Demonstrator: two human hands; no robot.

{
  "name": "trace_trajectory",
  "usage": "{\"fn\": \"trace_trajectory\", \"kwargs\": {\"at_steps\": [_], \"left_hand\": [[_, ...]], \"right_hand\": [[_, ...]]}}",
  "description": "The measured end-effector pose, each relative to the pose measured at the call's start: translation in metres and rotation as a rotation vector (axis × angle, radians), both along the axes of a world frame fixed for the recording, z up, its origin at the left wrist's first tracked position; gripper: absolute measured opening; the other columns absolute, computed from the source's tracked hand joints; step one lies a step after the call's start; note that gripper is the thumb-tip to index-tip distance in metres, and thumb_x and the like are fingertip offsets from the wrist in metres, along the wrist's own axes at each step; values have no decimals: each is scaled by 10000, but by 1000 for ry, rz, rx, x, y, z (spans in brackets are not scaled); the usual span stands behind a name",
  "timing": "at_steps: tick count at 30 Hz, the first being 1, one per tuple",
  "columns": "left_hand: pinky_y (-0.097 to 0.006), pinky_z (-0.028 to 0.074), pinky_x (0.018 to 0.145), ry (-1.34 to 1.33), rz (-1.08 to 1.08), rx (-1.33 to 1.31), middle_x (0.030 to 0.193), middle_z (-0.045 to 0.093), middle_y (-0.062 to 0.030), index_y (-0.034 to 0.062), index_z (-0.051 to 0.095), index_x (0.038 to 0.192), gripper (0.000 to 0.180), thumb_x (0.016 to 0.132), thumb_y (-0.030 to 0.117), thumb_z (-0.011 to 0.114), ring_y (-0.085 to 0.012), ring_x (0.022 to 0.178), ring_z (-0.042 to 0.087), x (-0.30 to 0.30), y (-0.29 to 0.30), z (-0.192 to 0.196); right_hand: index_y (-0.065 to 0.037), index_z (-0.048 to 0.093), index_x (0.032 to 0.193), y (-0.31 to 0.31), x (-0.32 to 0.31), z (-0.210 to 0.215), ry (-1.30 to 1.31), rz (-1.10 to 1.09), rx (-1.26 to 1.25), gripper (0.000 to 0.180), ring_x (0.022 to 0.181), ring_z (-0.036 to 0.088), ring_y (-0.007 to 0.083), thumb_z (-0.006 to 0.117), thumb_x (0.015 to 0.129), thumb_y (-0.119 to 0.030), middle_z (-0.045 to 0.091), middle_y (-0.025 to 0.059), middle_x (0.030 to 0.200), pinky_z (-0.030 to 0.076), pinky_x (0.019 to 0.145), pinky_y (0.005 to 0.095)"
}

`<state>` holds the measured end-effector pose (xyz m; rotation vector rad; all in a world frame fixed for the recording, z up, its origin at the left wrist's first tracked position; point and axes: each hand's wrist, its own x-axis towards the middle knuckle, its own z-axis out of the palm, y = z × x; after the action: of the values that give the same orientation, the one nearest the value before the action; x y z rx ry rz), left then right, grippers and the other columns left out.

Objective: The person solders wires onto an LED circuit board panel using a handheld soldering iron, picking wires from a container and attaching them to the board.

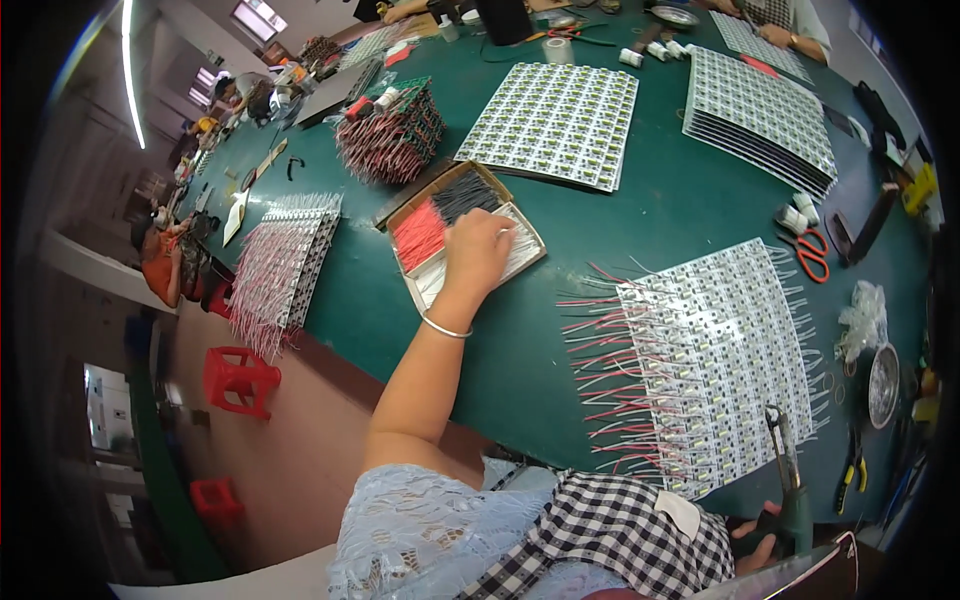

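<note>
My left hand point(478, 248) is over a shallow cardboard box point(412, 280), fingers curled down at the white wires point(520, 245). Whether a wire is between its fingertips is hidden. Red wires point(420, 235) and black wires point(468, 196) fill the box's other sections. At the lower right my right hand point(757, 540) grips a soldering gun point(795, 505) with a dark green body and a metal tip pointing up. The tip is over a white circuit board panel point(715, 350), which has red and white wires sticking out along its left side and pale wires along its right.
Stacked board panels point(550, 120) lie beyond the box, with another stack point(760, 115) at far right. Wired bundles point(390, 135) and a wired panel stack point(285, 260) sit to the left. Red-handled scissors point(812, 255), pliers point(852, 470) and a metal dish point(883, 385) lie at right.
</note>
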<state>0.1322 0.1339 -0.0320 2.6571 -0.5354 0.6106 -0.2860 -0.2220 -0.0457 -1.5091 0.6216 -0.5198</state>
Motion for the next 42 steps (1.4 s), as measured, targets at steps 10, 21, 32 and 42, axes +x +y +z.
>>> {"fn": "trace_trajectory", "kwargs": {"at_steps": [10,21,32,42], "left_hand": [[-397,499,761,250,355,29,870,656,-173,74,688,904,227,692,88,609,-317,816,631,66,123,5],[-438,465,734,203,367,43,798,625,-183,56,685,814,159,678,135,665,-354,779,586,68,122,-8],[-358,467,638,417,449,-87,771,660,-135,47,686,858,192,753,207,685,-242,687,621,67,124,13],[-315,453,589,418,401,-308,727,661,-117,17,686,853,189,744,172,681,-171,629,605,58,127,14]], "right_hand": [[75,406,1185,-10,22,-11,49,101,-78,549,580,540,159,507,879,-369,554,137,956,445,574,276],[74,411,1176,16,63,37,109,137,-158,530,571,528,152,472,886,-365,569,130,856,436,586,264],[73,415,1168,-7,24,18,162,182,-238,515,562,517,144,438,892,-361,584,122,756,427,598,252],[48,407,1192,13,42,25,-2,-34,6,531,580,560,182,550,865,-346,531,171,1095,458,527,287]]}}
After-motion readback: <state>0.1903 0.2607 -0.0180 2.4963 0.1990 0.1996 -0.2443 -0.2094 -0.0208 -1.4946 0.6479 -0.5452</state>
